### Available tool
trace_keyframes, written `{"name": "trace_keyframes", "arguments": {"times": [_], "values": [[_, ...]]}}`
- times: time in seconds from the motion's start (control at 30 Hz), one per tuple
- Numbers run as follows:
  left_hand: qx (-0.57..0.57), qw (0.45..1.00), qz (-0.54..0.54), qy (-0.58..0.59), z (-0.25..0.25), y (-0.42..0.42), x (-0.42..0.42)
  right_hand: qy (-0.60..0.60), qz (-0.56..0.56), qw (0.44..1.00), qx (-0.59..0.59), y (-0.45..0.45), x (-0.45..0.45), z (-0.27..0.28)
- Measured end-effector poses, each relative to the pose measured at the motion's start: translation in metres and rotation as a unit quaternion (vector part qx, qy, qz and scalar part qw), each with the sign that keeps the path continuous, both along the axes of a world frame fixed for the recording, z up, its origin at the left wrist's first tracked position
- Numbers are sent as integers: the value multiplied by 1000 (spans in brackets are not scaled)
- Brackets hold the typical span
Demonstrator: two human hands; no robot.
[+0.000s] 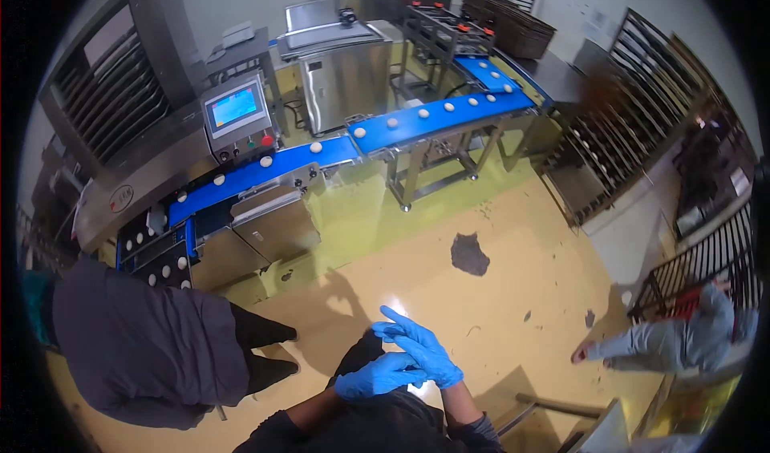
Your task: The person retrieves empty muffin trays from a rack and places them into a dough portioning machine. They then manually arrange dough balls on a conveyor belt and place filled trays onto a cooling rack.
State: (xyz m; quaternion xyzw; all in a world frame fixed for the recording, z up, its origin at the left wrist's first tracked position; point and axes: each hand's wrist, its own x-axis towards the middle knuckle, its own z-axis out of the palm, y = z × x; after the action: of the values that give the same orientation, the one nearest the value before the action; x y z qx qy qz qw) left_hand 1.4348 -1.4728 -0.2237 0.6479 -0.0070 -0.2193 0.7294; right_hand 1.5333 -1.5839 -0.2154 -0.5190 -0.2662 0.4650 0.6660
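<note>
Both my hands wear blue gloves and meet in front of my body at the lower middle. My left hand [374,378] reaches across with its fingers against the palm side of my right hand [428,352]. Its fingertips are partly hidden there, so whether they pinch the glove cannot be made out. My right hand points up and to the left, fingers apart, with nothing in it. Beyond them, several round pale dough balls [316,147] sit spaced along a blue conveyor belt [289,159].
A person in a dark top [144,339] stands at my left by the machine's outfeed. A control panel [234,109] sits above the belt. Rack trolleys [637,98] line the right, where another person in light clothing [680,339] stands. A metal-framed stand [559,406] is at lower right.
</note>
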Motion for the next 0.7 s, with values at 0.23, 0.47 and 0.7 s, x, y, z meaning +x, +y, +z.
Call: {"name": "trace_keyframes", "arguments": {"times": [0.23, 0.47, 0.7], "values": [[111, 970, 147, -158, -106, 104, 118, 105, 177, 976, 76, 137, 145, -80], [357, 908, 216, 27, -82, 231, 247, -171, 119, 954, -217, 225, 318, -200], [288, 896, 335, 51, -76, 316, 303, -69, -64, 978, -187, 333, 465, -176]]}}
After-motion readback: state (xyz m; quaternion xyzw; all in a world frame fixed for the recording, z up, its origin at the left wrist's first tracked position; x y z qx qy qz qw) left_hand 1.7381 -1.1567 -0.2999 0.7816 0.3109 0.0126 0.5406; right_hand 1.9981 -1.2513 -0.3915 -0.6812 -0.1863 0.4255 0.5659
